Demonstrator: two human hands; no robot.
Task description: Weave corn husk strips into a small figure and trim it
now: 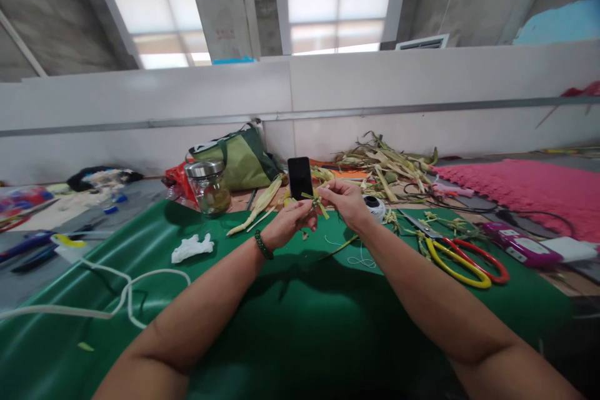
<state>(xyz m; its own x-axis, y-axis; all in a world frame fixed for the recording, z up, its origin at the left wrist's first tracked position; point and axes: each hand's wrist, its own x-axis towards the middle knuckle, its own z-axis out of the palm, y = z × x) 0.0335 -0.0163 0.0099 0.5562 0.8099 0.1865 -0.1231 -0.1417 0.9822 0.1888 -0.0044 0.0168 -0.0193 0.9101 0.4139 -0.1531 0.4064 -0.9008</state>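
Together, 2 hands — left [289,222], right [345,200] — pinch 1 leaf knot [317,202].

A single head-worn camera is looking forward and down from the person's own eye height, facing 12 o'clock across the green table mat [300,325]. Both forearms are entering from the bottom edge, and the left hand [293,223] and right hand [345,200] are meeting on the leaf strips [317,202] near the frame centre, close to the lens. The wide lens is also taking in the white partition wall [140,100] and the windows [337,6] at 12 o'clock, and the scissors [438,242] at 3 o'clock.
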